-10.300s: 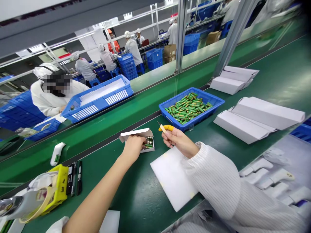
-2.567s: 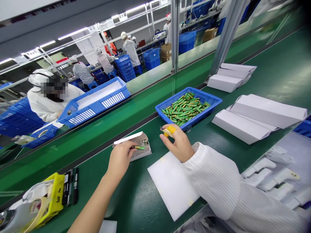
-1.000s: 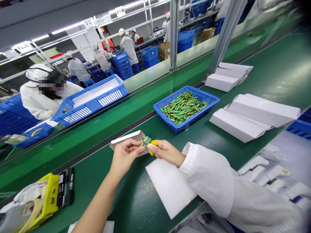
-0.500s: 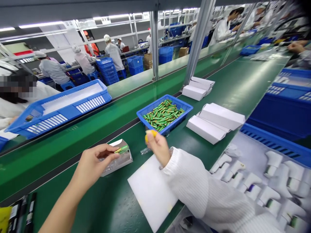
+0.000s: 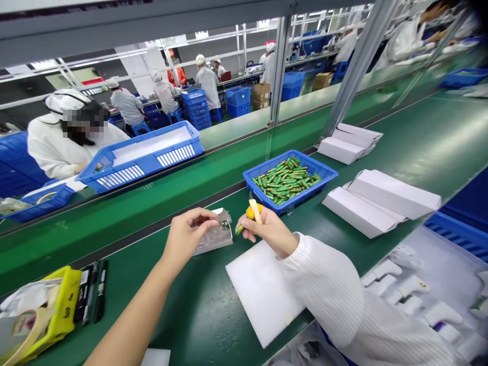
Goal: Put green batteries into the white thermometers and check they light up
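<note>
My left hand (image 5: 188,235) is closed on the edge of a small open box (image 5: 214,236) that has clear plastic inside and rests on the green bench. My right hand (image 5: 267,230), with a yellow finger cot, pinches a green battery (image 5: 240,229) and a thin pale stick (image 5: 254,210) just right of the box. A blue tray of green batteries (image 5: 288,179) stands a short way behind my right hand. A white foam sheet (image 5: 263,290) lies under my right wrist.
Folded white cartons (image 5: 381,201) lie to the right, with more cartons (image 5: 348,142) farther back. A yellow tape holder (image 5: 57,310) and black pens (image 5: 93,291) sit at the left. A long blue crate (image 5: 141,155) stands across the conveyor before a seated worker (image 5: 64,145). White thermometers (image 5: 412,300) fill the lower right.
The battery has passed from my left fingers to my right hand, which now also shows the stick. My left hand has moved onto the box's edge. The camera swung back left.
</note>
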The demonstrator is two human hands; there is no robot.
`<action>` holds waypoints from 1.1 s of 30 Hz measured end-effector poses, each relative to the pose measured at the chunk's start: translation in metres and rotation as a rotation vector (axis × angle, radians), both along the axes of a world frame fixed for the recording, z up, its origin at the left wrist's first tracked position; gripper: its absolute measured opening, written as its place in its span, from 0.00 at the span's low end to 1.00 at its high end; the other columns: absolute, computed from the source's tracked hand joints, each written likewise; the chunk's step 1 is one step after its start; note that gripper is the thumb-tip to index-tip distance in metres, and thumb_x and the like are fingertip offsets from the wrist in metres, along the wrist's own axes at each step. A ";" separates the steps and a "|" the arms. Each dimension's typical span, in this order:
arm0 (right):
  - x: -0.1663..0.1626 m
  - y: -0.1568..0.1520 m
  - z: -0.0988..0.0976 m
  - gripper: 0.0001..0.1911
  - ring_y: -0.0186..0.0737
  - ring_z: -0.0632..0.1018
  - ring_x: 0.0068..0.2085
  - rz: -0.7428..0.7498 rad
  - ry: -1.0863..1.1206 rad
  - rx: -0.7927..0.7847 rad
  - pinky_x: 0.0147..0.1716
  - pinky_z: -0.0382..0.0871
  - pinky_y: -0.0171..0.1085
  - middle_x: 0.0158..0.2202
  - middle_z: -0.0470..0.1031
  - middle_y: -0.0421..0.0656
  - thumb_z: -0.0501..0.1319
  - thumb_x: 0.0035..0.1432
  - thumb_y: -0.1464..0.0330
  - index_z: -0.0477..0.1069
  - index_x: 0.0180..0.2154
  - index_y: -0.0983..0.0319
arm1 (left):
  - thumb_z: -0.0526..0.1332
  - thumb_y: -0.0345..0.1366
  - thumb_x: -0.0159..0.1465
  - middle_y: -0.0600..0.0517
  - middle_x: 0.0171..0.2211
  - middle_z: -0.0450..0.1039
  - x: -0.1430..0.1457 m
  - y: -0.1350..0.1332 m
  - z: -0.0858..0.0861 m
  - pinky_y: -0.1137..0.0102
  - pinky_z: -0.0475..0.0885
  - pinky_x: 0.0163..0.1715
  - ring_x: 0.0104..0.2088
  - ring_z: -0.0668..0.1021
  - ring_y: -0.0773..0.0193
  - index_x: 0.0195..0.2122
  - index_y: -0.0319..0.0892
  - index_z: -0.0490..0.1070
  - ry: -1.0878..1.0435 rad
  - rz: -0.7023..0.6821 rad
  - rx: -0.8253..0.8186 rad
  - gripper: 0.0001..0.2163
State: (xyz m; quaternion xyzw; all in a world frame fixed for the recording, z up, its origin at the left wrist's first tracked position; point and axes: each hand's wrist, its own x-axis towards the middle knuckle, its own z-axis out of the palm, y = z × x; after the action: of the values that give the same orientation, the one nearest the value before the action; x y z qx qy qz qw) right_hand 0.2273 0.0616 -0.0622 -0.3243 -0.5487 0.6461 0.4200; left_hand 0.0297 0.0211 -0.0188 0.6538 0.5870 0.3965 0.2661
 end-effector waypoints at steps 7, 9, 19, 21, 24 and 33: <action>0.063 0.047 0.017 0.10 0.42 0.70 0.26 -0.701 -0.859 0.686 0.30 0.64 0.42 0.27 0.70 0.46 0.60 0.53 0.63 0.62 0.29 0.61 | 0.58 0.31 0.60 0.50 0.35 0.76 -0.017 -0.009 -0.023 0.67 0.69 0.35 0.35 0.76 0.58 0.35 0.43 0.74 0.530 -0.064 -0.022 0.06; 0.084 0.051 0.017 0.09 0.44 0.70 0.28 -0.804 -0.973 0.745 0.30 0.64 0.42 0.28 0.70 0.48 0.58 0.54 0.64 0.60 0.28 0.60 | 0.56 0.31 0.61 0.47 0.38 0.74 -0.019 -0.008 -0.030 0.66 0.69 0.36 0.39 0.75 0.57 0.35 0.42 0.75 0.608 -0.118 -0.001 0.08; 0.110 0.032 -0.041 0.12 0.41 0.71 0.24 -0.719 -1.012 0.385 0.25 0.64 0.37 0.19 0.65 0.37 0.61 0.47 0.65 0.55 0.26 0.57 | 0.50 0.36 0.64 0.50 0.35 0.69 -0.015 0.000 -0.042 0.70 0.64 0.28 0.33 0.73 0.61 0.37 0.44 0.73 0.559 -0.192 0.052 0.12; 0.105 0.034 -0.052 0.14 0.41 0.72 0.24 -0.703 -0.998 0.375 0.25 0.65 0.37 0.19 0.66 0.37 0.61 0.47 0.64 0.53 0.25 0.57 | 0.51 0.38 0.64 0.51 0.35 0.69 -0.012 0.001 -0.043 0.71 0.65 0.30 0.33 0.73 0.63 0.34 0.44 0.71 0.415 -0.168 0.042 0.10; 0.101 0.037 -0.060 0.12 0.41 0.73 0.26 -0.694 -0.971 0.359 0.27 0.66 0.38 0.20 0.67 0.38 0.59 0.49 0.65 0.53 0.25 0.57 | 0.53 0.39 0.63 0.52 0.34 0.70 -0.011 0.003 -0.044 0.70 0.67 0.34 0.33 0.73 0.63 0.34 0.43 0.69 0.174 -0.136 -0.036 0.08; 0.083 0.012 -0.053 0.09 0.42 0.74 0.30 -0.634 -0.885 0.442 0.31 0.67 0.39 0.27 0.70 0.43 0.56 0.55 0.64 0.57 0.27 0.58 | 0.55 0.26 0.58 0.51 0.37 0.72 -0.021 -0.001 -0.048 0.64 0.67 0.38 0.37 0.73 0.58 0.30 0.43 0.72 0.320 -0.068 -0.087 0.08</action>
State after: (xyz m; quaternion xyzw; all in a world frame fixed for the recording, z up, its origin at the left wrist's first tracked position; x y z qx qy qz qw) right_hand 0.3102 0.0732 -0.1156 -0.6162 -0.6697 0.1624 0.3813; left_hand 0.0089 0.0197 -0.0664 0.7160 0.6159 0.2524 0.2106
